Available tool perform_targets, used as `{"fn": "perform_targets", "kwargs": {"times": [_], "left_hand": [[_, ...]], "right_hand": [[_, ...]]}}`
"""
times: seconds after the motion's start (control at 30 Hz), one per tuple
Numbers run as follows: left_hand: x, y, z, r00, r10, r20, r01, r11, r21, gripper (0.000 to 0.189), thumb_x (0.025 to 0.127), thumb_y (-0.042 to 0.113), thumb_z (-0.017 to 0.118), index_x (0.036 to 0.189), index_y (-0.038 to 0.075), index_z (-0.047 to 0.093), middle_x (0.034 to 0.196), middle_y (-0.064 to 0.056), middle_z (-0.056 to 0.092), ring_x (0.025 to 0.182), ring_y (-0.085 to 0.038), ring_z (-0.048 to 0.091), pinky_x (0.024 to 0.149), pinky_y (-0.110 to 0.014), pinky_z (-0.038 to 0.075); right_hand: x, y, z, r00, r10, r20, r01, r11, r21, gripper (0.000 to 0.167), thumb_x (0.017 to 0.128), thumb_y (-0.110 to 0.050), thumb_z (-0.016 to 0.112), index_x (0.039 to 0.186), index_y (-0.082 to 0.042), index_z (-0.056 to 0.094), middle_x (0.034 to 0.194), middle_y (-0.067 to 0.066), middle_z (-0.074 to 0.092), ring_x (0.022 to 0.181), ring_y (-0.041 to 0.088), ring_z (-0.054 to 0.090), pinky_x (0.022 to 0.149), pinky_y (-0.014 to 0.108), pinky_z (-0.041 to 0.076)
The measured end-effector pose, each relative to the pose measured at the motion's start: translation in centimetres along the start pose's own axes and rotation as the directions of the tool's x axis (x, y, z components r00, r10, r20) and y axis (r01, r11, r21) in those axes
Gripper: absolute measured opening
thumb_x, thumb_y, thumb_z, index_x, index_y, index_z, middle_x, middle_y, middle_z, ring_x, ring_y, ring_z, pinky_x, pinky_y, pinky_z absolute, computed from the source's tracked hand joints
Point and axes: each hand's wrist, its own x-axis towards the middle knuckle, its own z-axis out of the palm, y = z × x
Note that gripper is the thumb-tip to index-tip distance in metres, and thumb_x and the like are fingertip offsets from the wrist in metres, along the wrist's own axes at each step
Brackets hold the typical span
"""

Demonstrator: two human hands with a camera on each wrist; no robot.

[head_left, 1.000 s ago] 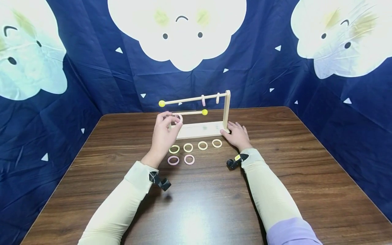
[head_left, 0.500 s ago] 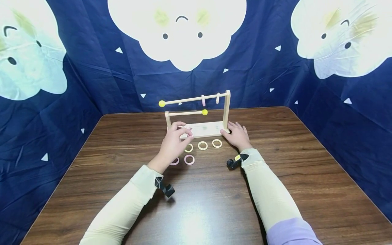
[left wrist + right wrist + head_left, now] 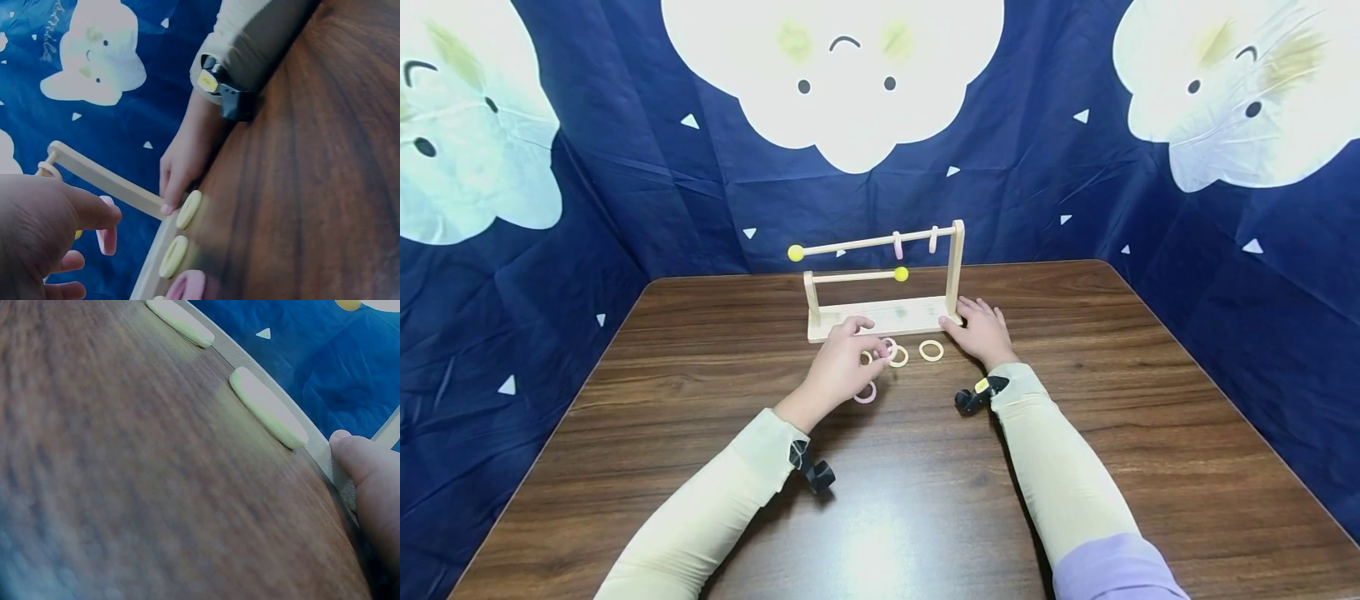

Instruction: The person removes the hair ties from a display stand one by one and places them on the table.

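My left hand pinches a pale pink ring between thumb and finger, above the table in front of the wooden stand. Under and beside this hand lie a pink ring and a yellow ring, both partly covered. Another yellow ring lies in full sight to their right. My right hand rests at the right end of the stand, its thumb touching the base and its other fingers stretched out beside the post. Some rings are hidden by my left hand.
The stand's upper rod carries a pink ring and a pale ring, and ends in a yellow ball. Below it, a shorter rod ends in another yellow ball. A blue cloth hangs behind the table.
Holding the pale pink ring, my left hand has come away from the lower rod, moving right and nearer over the rings on the table. The right hand stays at the base.
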Motion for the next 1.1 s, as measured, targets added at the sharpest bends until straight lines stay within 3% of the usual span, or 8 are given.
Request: {"fn": "perform_targets", "kwargs": {"times": [0.37, 0.77, 1.1], "left_hand": [[-0.6, 0.4, 1.7, 0.994, 0.02, 0.111, -0.028, 0.997, 0.065, 0.01, 0.086, 0.029, 0.082, 0.079, 0.025, 0.074, 0.141, -0.015, 0.052, 0.13, -0.042, 0.044, 0.107, -0.058, 0.035], [-1.1, 0.4, 2.6, 0.986, 0.071, 0.152, -0.093, 0.985, 0.146, 0.016, 0.083, 0.034, 0.084, 0.073, 0.03, 0.072, 0.142, -0.014, 0.052, 0.134, -0.04, 0.039, 0.108, -0.058, 0.034], [-1.1, 0.3, 3.0, 0.981, 0.063, 0.186, -0.099, 0.976, 0.194, 0.007, 0.081, 0.034, 0.085, 0.079, 0.031, 0.078, 0.148, -0.013, 0.05, 0.139, -0.041, 0.035, 0.11, -0.058, 0.032]], "right_hand": [[0.0, 0.1, 0.0, 1.0, 0.003, -0.007, -0.003, 1.0, 0.001, 0.072, 0.1, -0.06, 0.046, 0.153, -0.011, 0.045, 0.159, 0.009, 0.041, 0.151, 0.036, 0.026, 0.121, 0.06, 0.01], [0.1, 0.2, 0.0, 1.0, -0.002, -0.016, 0.002, 1.0, 0.0, 0.072, 0.099, -0.06, 0.048, 0.152, -0.011, 0.046, 0.158, 0.01, 0.042, 0.15, 0.036, 0.027, 0.121, 0.06, 0.01], [0.1, 0.2, 0.2, 1.0, -0.002, -0.012, 0.002, 1.0, 0.005, 0.072, 0.099, -0.06, 0.048, 0.153, -0.011, 0.046, 0.159, 0.009, 0.041, 0.15, 0.036, 0.027, 0.121, 0.06, 0.01]]}}
